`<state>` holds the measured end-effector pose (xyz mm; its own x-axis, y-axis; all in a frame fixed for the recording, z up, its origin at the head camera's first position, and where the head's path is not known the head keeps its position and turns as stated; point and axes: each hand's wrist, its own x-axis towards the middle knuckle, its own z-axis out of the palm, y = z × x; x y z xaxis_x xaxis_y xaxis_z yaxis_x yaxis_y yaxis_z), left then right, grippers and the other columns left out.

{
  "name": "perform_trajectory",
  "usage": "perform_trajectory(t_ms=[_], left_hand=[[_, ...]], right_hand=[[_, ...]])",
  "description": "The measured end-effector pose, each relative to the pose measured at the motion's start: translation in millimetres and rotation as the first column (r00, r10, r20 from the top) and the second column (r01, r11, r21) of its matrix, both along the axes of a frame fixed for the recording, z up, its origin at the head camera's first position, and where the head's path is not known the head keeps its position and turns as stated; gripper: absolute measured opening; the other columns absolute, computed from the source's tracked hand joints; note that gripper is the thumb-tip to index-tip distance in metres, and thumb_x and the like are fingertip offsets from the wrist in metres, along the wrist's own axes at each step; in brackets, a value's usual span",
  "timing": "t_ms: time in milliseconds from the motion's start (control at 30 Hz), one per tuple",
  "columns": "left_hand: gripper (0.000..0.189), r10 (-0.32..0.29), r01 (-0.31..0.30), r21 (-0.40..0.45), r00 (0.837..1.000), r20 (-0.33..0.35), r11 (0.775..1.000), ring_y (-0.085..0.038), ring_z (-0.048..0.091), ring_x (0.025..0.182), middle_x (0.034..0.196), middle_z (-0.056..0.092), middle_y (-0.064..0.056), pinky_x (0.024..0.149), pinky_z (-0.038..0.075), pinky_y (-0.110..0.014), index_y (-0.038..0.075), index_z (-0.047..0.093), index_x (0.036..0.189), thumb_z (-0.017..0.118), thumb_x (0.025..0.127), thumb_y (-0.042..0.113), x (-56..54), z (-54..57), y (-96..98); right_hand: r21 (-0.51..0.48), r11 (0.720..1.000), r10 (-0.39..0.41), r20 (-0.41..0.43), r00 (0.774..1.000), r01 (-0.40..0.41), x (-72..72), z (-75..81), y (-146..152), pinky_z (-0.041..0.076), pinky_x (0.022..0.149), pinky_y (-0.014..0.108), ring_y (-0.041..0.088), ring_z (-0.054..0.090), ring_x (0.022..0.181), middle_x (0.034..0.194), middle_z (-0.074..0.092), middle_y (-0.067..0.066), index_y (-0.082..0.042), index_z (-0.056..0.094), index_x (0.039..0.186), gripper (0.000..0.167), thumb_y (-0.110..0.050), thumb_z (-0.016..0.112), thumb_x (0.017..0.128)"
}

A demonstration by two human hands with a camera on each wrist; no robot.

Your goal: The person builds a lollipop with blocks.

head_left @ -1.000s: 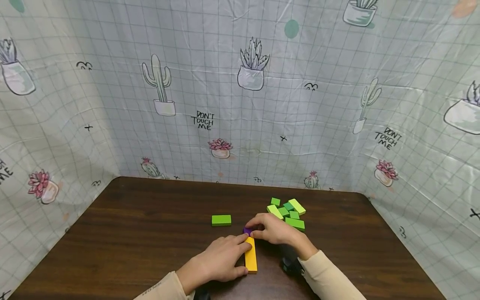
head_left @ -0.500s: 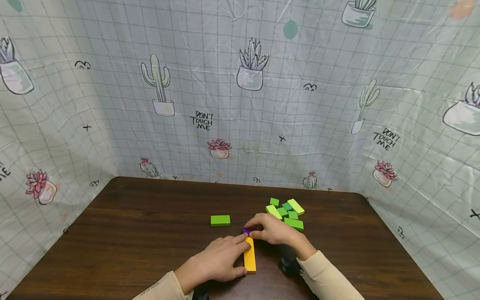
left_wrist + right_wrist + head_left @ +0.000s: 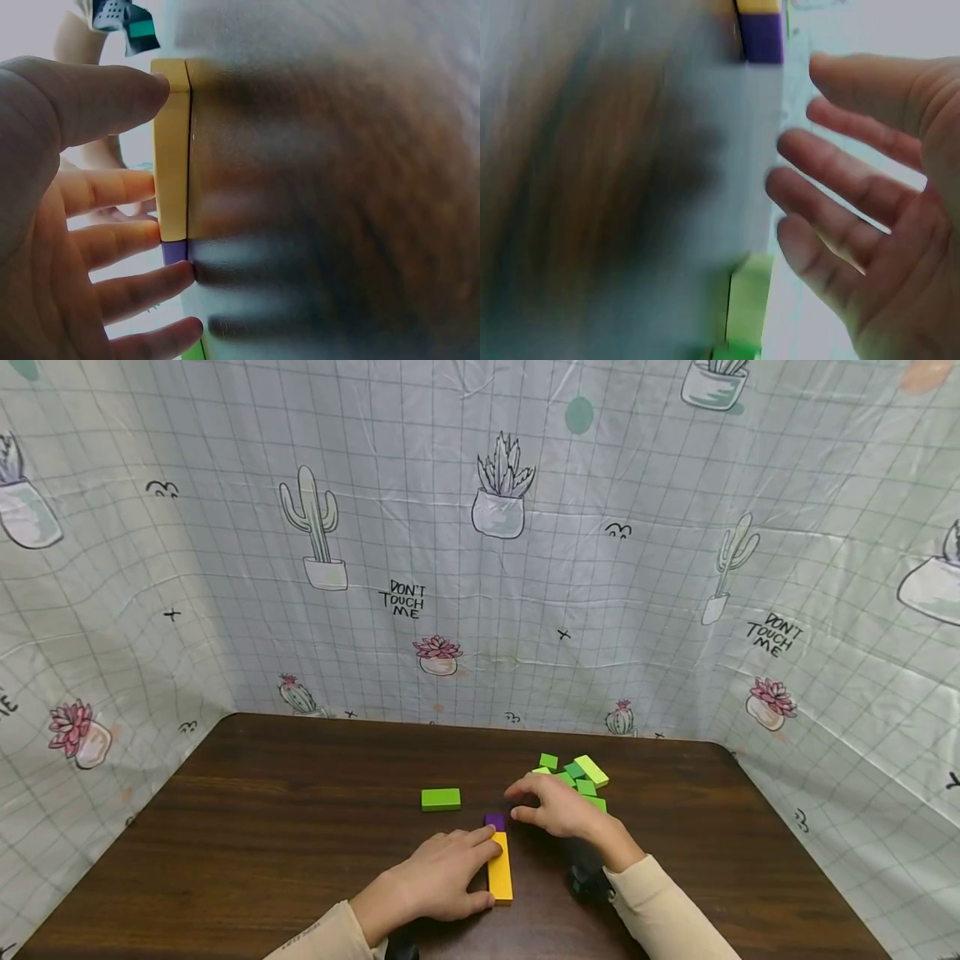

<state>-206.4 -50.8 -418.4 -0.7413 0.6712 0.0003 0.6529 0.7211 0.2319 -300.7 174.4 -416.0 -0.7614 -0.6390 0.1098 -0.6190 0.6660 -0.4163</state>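
A person's left hand (image 3: 446, 875) rests outstretched fingers and thumb against a long yellow rectangular block (image 3: 501, 881) on the dark wood-grain worktop (image 3: 300, 827), apparently steadying it end to end with a small purple block (image 3: 495, 820). The right hand (image 3: 558, 810), fingers loosely parted and holding nothing, hovers beside a cluster of green rectangular blocks (image 3: 592, 770), seemingly placed for easy reach.

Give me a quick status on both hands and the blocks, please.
Left hand touching yellow block; right hand empty, apart from purple block. Purple against yellow's far end. Left hand partly covers both in head view.
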Motion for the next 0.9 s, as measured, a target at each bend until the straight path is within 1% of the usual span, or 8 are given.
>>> perform_trajectory(t_ms=[67, 133, 233, 333, 533, 767, 900], left_hand=[[0.058, 0.001, -0.001, -0.004, 1.0, -0.001, 1.0, -0.023, 0.045, 0.128, 0.148, 0.04, -0.004, 0.102, 0.039, -0.046, 0.019, 0.054, 0.133, 0.066, 0.085, 0.049, -0.2, -0.1, 0.0], [0.057, 0.001, -0.001, -0.007, 1.0, 0.0, 1.0, -0.023, 0.045, 0.128, 0.148, 0.04, -0.004, 0.102, 0.039, -0.046, 0.019, 0.054, 0.133, 0.065, 0.085, 0.049, -0.3, -0.2, 0.1], [0.057, 0.0, 0.0, -0.011, 1.0, 0.003, 1.0, -0.023, 0.045, 0.129, 0.148, 0.04, -0.004, 0.101, 0.039, -0.046, 0.02, 0.054, 0.133, 0.065, 0.085, 0.048, -0.4, -0.5, 0.4], [0.057, 0.0, 0.0, -0.011, 1.0, 0.007, 1.0, -0.023, 0.045, 0.129, 0.149, 0.04, -0.004, 0.102, 0.039, -0.045, 0.02, 0.054, 0.133, 0.065, 0.085, 0.048, -0.5, -0.8, 0.6], [0.057, 0.001, -0.001, -0.004, 1.0, 0.005, 1.0, -0.023, 0.044, 0.129, 0.149, 0.039, -0.004, 0.103, 0.038, -0.045, 0.02, 0.053, 0.134, 0.065, 0.086, 0.048, -0.7, -0.7, 0.6], [0.057, -0.003, 0.003, -0.002, 1.0, 0.014, 1.0, -0.023, 0.044, 0.129, 0.149, 0.039, -0.004, 0.103, 0.038, -0.046, 0.02, 0.053, 0.134, 0.065, 0.086, 0.047, -0.1, -0.5, 0.5], [0.057, -0.003, 0.003, -0.001, 1.0, 0.016, 1.0, -0.024, 0.044, 0.13, 0.149, 0.039, -0.004, 0.103, 0.038, -0.046, 0.019, 0.053, 0.134, 0.065, 0.086, 0.047, 0.0, -0.4, 0.6]], right_hand=[[0.011, 0.998, -0.054, -0.058, 0.997, 0.055, -3.2, -0.2, 5, 0.048, 0.091, 0.041, 0.021, 0.06, 0.104, 0.109, 0.065, 0.001, -0.009, 0.069, 0.112, 0.026, -0.022, 0.069, 0.089], [0.027, 0.994, -0.1, -0.118, 0.988, 0.104, -6.9, -1.7, 11, 0.046, 0.093, 0.043, 0.024, 0.058, 0.106, 0.109, 0.065, 0.003, -0.009, 0.069, 0.11, 0.026, -0.023, 0.07, 0.088], [0.058, 0.986, -0.141, -0.189, 0.972, 0.154, -11.4, -4.4, 18, 0.044, 0.095, 0.046, 0.029, 0.055, 0.109, 0.111, 0.064, 0.005, -0.009, 0.07, 0.109, 0.028, -0.024, 0.073, 0.085], [0.088, 0.98, -0.156, -0.23, 0.961, 0.18, -14.9, -5.8, 23, 0.044, 0.094, 0.047, 0.031, 0.054, 0.109, 0.112, 0.063, 0.007, -0.009, 0.07, 0.11, 0.031, -0.024, 0.075, 0.083], [0.099, 0.97, -0.191, -0.249, 0.95, 0.221, -20.0, -6.5, 31, 0.046, 0.091, 0.046, 0.03, 0.056, 0.106, 0.111, 0.063, 0.009, -0.008, 0.07, 0.11, 0.034, -0.024, 0.077, 0.081], [0.102, 0.971, -0.186, -0.254, 0.949, 0.218, -22.0, -8.9, 35, 0.047, 0.087, 0.044, 0.028, 0.058, 0.101, 0.107, 0.063, 0.009, -0.006, 0.07, 0.107, 0.032, -0.023, 0.077, 0.08], [0.105, 0.971, -0.184, -0.251, 0.95, 0.216, -21.4, -8.9, 35, 0.047, 0.088, 0.045, 0.028, 0.058, 0.1, 0.106, 0.064, 0.009, -0.006, 0.07, 0.107, 0.032, -0.022, 0.077, 0.081]])
